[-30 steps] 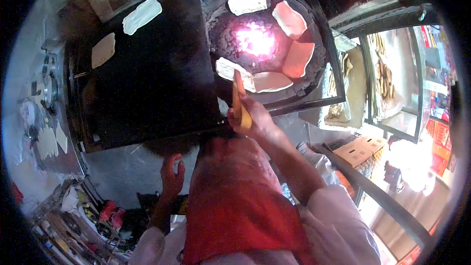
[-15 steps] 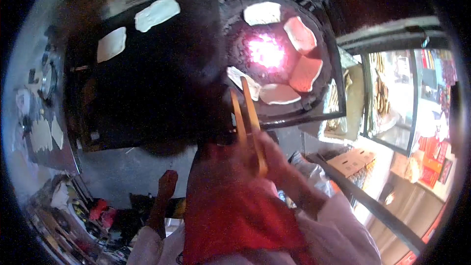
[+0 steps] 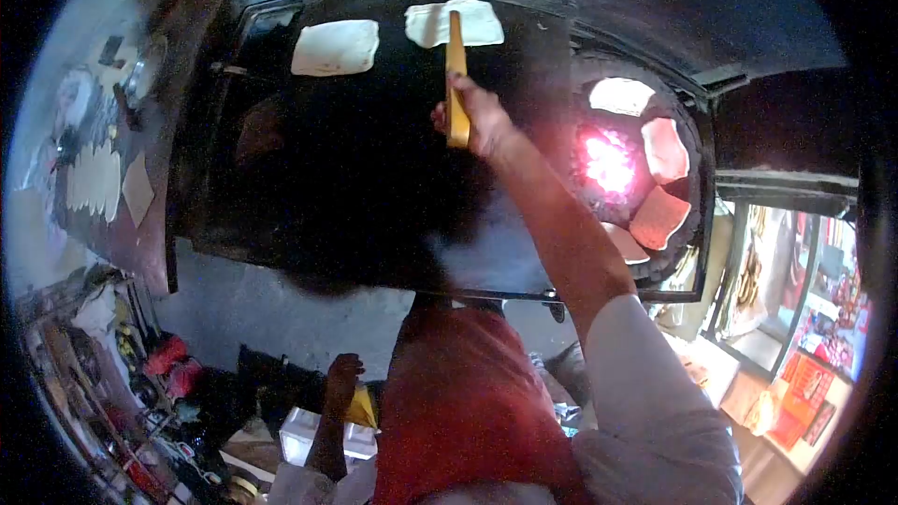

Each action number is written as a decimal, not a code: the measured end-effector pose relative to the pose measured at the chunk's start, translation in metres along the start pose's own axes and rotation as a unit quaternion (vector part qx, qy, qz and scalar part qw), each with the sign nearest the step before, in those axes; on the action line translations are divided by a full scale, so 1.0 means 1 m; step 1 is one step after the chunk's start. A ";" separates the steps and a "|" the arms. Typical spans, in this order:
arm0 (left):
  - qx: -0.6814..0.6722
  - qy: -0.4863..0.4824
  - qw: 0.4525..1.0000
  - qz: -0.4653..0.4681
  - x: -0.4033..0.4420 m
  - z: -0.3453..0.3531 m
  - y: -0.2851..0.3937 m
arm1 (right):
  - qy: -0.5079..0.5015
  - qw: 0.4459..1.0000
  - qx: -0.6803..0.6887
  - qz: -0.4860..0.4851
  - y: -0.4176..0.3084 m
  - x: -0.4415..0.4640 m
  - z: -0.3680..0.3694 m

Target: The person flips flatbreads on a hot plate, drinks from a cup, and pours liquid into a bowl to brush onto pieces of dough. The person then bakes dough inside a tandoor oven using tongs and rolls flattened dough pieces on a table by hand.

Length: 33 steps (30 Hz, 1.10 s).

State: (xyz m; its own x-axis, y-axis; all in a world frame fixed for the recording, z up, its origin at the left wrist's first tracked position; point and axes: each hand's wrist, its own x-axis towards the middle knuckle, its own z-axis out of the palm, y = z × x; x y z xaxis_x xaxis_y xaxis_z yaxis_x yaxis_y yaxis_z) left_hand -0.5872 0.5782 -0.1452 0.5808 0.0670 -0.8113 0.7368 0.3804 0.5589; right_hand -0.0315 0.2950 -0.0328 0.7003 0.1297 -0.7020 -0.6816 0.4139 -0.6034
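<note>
My right hand is wrapped round wooden tongs, reaching over the dark griddle. The tips of the tongs touch a pale flat piece of dough at the griddle's back edge. A second pale flat piece lies to its left. On the right, flat pieces stand around glowing coals: a white one, two reddish ones and a partly hidden one behind my arm. My left hand hangs low beside the red apron with its fingers curled; whether it holds anything is hidden.
At the left, several dough pieces lie on a side surface. Tools and clutter fill the lower left. A glass case with browned breads and red boxes are at the right.
The view has swung left. My right hand and the tongs have moved from the coal side to the dough at the griddle's back edge. My left hand stays low.
</note>
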 end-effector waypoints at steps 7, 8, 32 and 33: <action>0.304 -0.021 0.945 0.118 0.014 -0.063 -0.100 | 0.042 0.996 -0.036 -0.070 0.052 -0.097 -0.017; 0.222 -0.019 0.973 0.065 0.012 -0.050 -0.083 | 0.053 0.997 -0.052 -0.036 0.065 -0.130 -0.030; 0.310 -0.279 0.901 0.117 0.005 0.517 0.311 | -0.104 0.944 -0.288 -0.127 0.000 -0.373 -0.358; 0.281 -0.317 0.894 0.148 0.008 0.531 0.312 | -0.105 0.936 -0.311 -0.127 0.003 -0.367 -0.362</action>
State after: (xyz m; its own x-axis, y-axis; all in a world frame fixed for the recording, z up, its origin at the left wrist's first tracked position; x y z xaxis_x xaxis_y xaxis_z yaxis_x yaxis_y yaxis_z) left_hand -0.1689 0.2078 0.1132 0.7266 -0.5162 -0.4534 0.4730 -0.1028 0.8750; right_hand -0.3674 -0.0775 0.0858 0.8383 0.2990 -0.4559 -0.4339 -0.1403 -0.8900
